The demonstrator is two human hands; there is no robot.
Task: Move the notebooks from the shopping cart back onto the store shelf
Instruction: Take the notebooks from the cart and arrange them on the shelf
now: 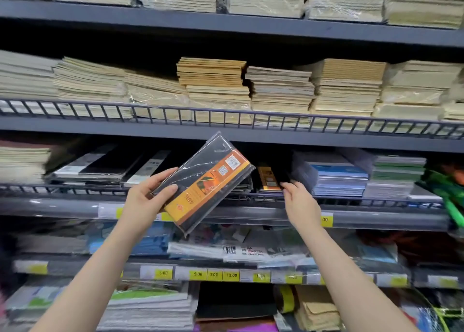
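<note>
Head view has my left hand [148, 196] gripping the wrapped pack of black notebooks [204, 182] by its lower left edge, thumb over the face, fingers curled behind. Its long axis tilts from 7 o'clock up to 1 o'clock, pointing at the shelf gap [272, 167] above the matching orange-labelled notebook [269, 179] at 2 o'clock. My right hand [298, 201] is nearer that slot, fingers loosely bent at the shelf rail [351, 201], holding nothing.
</note>
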